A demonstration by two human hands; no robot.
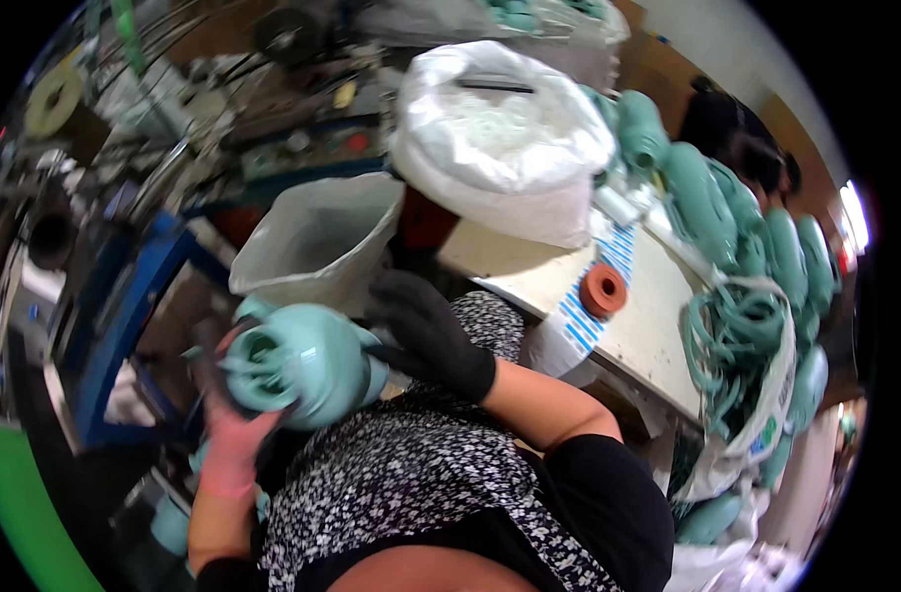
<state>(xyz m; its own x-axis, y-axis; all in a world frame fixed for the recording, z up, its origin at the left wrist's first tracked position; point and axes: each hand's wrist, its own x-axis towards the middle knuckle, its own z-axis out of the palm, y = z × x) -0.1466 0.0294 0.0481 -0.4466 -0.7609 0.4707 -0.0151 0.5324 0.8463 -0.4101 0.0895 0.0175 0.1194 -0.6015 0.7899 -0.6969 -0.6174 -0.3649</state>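
A glossy sea-green hollow plastic vessel point(322, 360) is tilted in front of my lap, its opening toward the left and green strips showing inside it. My left hand point(235, 419), in a pink glove with dark fingers, is wrapped round the vessel at its open end. Close to its right side is my right hand point(426, 331), in a black glove. A thin dark shape reaches from this hand to the vessel; I cannot make out whether it is a finger or a tool. Motion smears the right fingers.
An open white sack point(278, 247) stands just beyond the vessel. On the pale table point(628, 340) are a fuller white bag point(490, 197) of whitish pieces and an orange-brown roll point(602, 290). Green vessels point(702, 202) and a bag of green rings point(742, 331) crowd the right. Blue-framed machinery point(135, 326) stands left.
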